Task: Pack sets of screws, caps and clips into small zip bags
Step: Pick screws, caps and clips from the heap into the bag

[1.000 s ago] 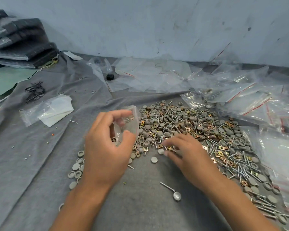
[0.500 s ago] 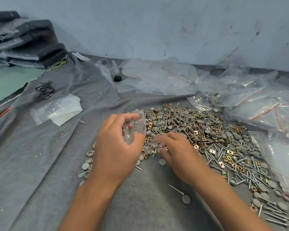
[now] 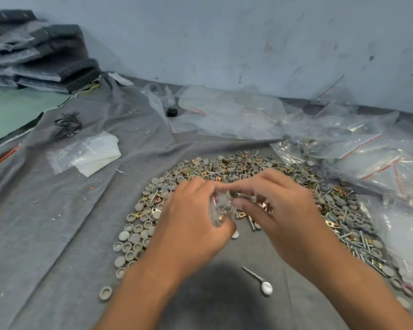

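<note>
Head view: since the earlier frame, right hand (image 3: 279, 210) has been brought from the pile of loose parts (image 3: 260, 177) to the small zip bag (image 3: 218, 210), which is gripped upright in the curled fingers of left hand (image 3: 191, 220), just above the near edge of the pile on the grey cloth (image 3: 57, 234); bag mouth judged held up for loading; a grey cap (image 3: 233, 194) is pinched in right fingertips at the mouth; filled bags (image 3: 367, 148) lie at right
</note>
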Action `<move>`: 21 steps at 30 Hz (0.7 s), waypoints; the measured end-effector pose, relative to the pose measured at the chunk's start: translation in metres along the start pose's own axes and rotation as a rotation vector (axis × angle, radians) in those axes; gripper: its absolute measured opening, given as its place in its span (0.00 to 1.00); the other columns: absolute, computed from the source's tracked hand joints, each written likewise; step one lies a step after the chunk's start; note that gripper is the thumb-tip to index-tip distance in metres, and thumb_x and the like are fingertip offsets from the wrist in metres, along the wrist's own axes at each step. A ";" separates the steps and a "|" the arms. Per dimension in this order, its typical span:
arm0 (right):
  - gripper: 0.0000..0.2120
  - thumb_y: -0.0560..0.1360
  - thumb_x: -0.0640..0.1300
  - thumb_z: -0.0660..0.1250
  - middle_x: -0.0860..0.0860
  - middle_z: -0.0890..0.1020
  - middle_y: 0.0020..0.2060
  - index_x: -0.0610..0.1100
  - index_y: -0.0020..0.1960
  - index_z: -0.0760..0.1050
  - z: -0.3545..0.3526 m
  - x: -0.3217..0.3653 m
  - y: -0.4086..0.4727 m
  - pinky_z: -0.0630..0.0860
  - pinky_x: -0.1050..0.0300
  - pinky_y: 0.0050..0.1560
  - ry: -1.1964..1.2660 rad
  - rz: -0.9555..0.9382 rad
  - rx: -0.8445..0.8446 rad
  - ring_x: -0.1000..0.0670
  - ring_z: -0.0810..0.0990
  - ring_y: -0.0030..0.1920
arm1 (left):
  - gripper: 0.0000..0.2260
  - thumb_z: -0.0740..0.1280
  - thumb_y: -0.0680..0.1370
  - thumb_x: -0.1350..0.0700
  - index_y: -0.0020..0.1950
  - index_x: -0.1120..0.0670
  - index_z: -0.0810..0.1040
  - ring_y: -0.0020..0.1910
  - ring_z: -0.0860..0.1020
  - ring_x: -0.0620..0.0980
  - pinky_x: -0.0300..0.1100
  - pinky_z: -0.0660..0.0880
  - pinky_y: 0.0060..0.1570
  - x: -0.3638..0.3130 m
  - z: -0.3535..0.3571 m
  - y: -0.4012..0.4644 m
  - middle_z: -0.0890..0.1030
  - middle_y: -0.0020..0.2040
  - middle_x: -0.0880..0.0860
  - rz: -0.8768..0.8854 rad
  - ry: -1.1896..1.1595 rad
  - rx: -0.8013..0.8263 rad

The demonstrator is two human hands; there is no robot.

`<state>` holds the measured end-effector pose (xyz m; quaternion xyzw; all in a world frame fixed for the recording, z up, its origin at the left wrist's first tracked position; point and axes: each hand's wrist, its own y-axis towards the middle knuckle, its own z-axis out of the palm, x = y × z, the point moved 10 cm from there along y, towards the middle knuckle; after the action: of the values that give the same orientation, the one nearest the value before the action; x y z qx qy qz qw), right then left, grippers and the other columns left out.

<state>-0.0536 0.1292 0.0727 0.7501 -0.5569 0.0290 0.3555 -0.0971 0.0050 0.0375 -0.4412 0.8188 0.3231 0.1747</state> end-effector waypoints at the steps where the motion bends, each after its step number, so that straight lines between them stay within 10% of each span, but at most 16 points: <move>1: 0.11 0.76 0.47 0.71 0.59 0.77 0.46 0.53 0.58 0.82 0.004 0.005 0.000 0.71 0.68 0.52 -0.037 -0.015 0.032 0.60 0.76 0.49 | 0.19 0.61 0.70 0.40 0.58 0.43 0.77 0.52 0.71 0.41 0.42 0.72 0.56 -0.002 0.002 -0.001 0.73 0.48 0.39 0.009 0.007 0.012; 10: 0.09 0.73 0.45 0.75 0.65 0.82 0.41 0.56 0.50 0.80 -0.025 -0.045 -0.016 0.72 0.76 0.43 0.078 0.157 -0.164 0.63 0.81 0.44 | 0.19 0.64 0.71 0.42 0.61 0.41 0.78 0.50 0.71 0.36 0.34 0.67 0.50 0.002 -0.008 0.000 0.72 0.47 0.35 0.005 -0.046 -0.052; 16: 0.08 0.75 0.58 0.72 0.64 0.75 0.48 0.64 0.52 0.75 0.043 -0.116 -0.059 0.73 0.66 0.48 -0.203 0.422 0.424 0.62 0.75 0.47 | 0.19 0.62 0.71 0.41 0.61 0.41 0.78 0.47 0.71 0.36 0.34 0.66 0.47 0.003 -0.009 0.000 0.72 0.46 0.35 -0.002 -0.048 -0.079; 21: 0.10 0.78 0.60 0.65 0.62 0.72 0.52 0.61 0.58 0.75 0.050 -0.111 -0.053 0.76 0.54 0.54 -0.277 0.366 0.401 0.57 0.72 0.55 | 0.18 0.63 0.71 0.41 0.60 0.41 0.78 0.47 0.71 0.36 0.36 0.66 0.47 0.001 -0.004 -0.002 0.72 0.46 0.36 0.005 -0.033 -0.066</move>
<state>-0.0680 0.1984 -0.0403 0.6893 -0.7092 0.0993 0.1097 -0.0962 0.0010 0.0393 -0.4394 0.8057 0.3577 0.1729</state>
